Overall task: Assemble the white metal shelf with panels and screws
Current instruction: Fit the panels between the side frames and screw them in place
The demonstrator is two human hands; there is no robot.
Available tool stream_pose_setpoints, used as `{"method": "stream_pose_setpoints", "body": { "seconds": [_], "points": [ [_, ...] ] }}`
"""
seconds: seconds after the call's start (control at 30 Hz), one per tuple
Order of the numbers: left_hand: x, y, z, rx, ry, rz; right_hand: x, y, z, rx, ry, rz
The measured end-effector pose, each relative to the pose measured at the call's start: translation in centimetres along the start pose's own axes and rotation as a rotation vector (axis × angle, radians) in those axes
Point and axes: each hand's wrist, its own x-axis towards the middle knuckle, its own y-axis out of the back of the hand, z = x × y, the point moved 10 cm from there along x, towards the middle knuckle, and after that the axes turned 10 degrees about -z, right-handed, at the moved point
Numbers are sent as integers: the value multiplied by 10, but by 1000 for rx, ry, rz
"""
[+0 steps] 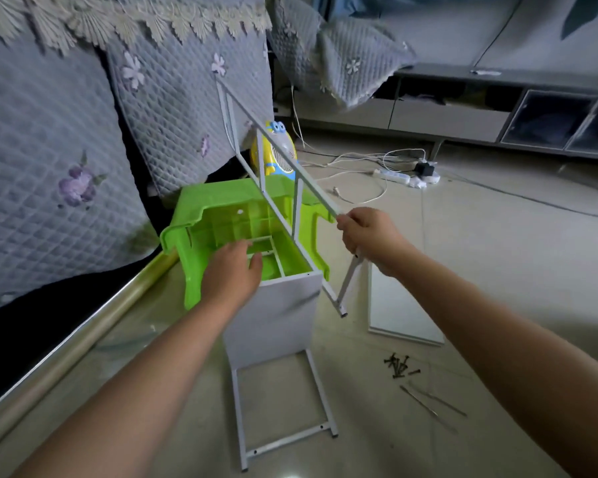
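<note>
A white metal side frame (283,439) lies on the floor with a white panel (273,322) standing upright on it. My left hand (230,274) rests on the panel's top edge, fingers curled over it. My right hand (368,236) is closed around a second white side frame (273,143), held tilted in the air above the panel, its foot end down near the floor. Another white panel (399,315) lies flat on the floor to the right. Several dark screws (399,365) sit in a small pile in front of it.
An overturned green plastic stool (221,215) lies just behind the standing panel. A sofa with a quilted grey cover (49,160) fills the left. A yellow toy fan (277,153), a power strip with cables (394,175) and thin metal tools (428,405) lie on the floor.
</note>
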Motion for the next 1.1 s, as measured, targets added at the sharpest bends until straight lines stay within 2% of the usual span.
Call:
{"method": "stream_pose_setpoints", "body": {
  "seconds": [0.1, 0.17, 0.37, 0.53, 0.67, 0.77, 0.83, 0.87, 0.9, 1.0, 1.1],
  "points": [
    [2, -2, 7, -76, -12, 9, 7, 11, 0, 579, 9, -49],
    [4, 3, 9, -138, 1, 38, 9, 17, -3, 814, 18, -73],
    [6, -11, 6, -165, 40, -38, 16, 34, 7, 1116, 34, -87],
    [23, -16, 8, -207, 87, -113, 17, 40, 35, 1510, 88, 14],
    [20, -22, 16, -214, 95, -149, 13, 7, 50, 1635, 58, -17],
    [10, -26, 17, -45, 24, -132, 11, -27, 66, 1657, -57, -81],
    [0, -27, 23, 97, -125, -108, 8, -44, 80, 1547, -195, -126],
    [-4, -33, 26, 162, -201, -139, 6, -44, 88, 1404, -258, -141],
    [-9, -40, 26, 207, -254, -185, 5, -43, 95, 1166, -298, -155],
    [-19, -50, 21, 229, -357, -280, 3, -31, 98, 223, -288, -214],
    [-23, -45, 15, 239, -382, -240, 0, -37, 93, -299, -264, -269]
  ]
}}
